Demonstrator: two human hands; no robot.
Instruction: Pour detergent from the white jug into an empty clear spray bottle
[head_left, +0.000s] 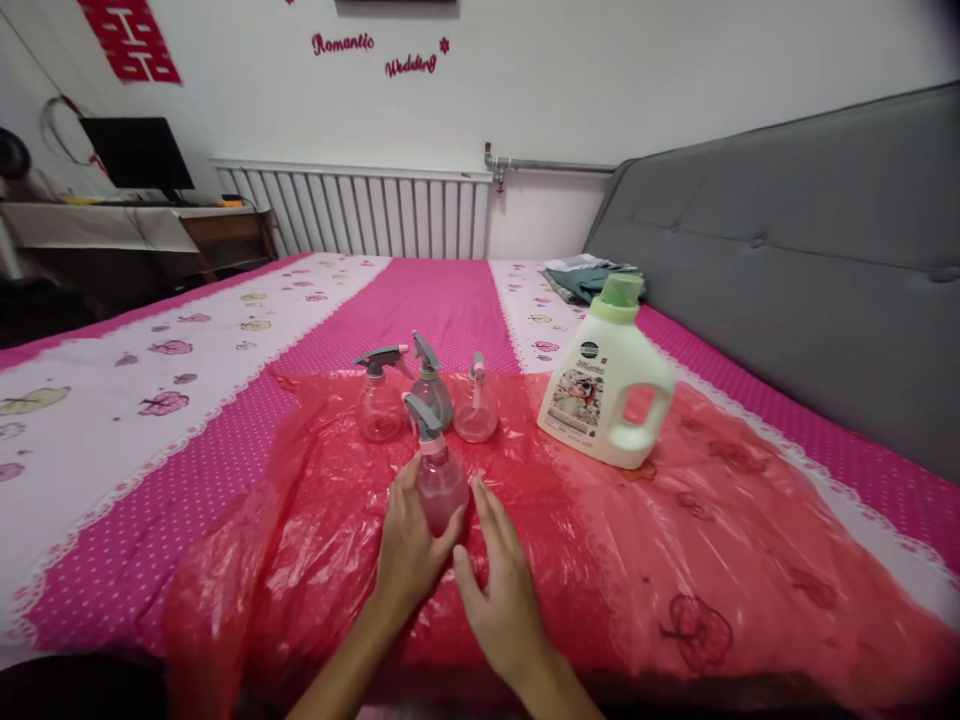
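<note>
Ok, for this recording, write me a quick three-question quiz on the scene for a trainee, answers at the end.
1. How many spray bottles are in view, counting the one in hand?
2. True or false: the left hand curls around the front bottle, while the right hand is open beside it.
3. On the jug, the cap is: A pink; B grey; C green.

Key: 1 four; 2 true; 3 C.

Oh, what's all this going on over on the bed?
Someone's left hand is curled around a pink spray bottle standing upright, while the open right hand is close beside it. Three more spray bottles stand just behind. To their right is a pale jug with its green cap on. They're all on a red plastic sheet spread over the bed.
</note>
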